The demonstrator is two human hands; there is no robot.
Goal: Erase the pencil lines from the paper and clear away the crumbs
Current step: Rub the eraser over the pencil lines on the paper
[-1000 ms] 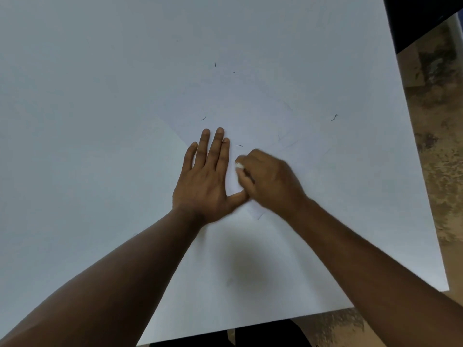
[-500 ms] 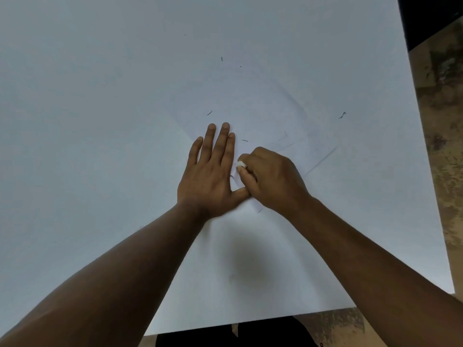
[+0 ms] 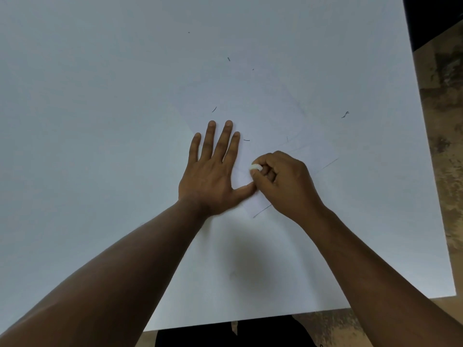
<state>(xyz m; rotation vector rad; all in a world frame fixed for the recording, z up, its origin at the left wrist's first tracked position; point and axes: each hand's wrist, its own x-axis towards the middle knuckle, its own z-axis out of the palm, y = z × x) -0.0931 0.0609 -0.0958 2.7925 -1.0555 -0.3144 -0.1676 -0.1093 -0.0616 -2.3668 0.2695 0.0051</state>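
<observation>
A white sheet of paper [image 3: 270, 116] lies turned at an angle on the white table [image 3: 87, 121], hard to tell from it. My left hand [image 3: 213, 171] rests flat on the sheet with fingers spread, pinning it. My right hand [image 3: 283, 181] is closed around a small white eraser [image 3: 255, 167], whose tip pokes out beside my left thumb and touches the paper. Faint pencil lines [image 3: 325, 164] run along the sheet to the right of my right hand and below it. Dark eraser crumbs [image 3: 246, 140] lie scattered on the sheet and table.
The table's right edge [image 3: 426, 146] and near edge [image 3: 250, 321] border a mottled brown floor [image 3: 448, 121]. A larger crumb [image 3: 345, 114] lies to the right, smaller ones [image 3: 228, 59] further back. Something dark fills the top right corner [image 3: 436, 18].
My right hand with the eraser has slid slightly right and toward me, away from my left fingers. My left hand stays flat on the paper. The view has shifted a little.
</observation>
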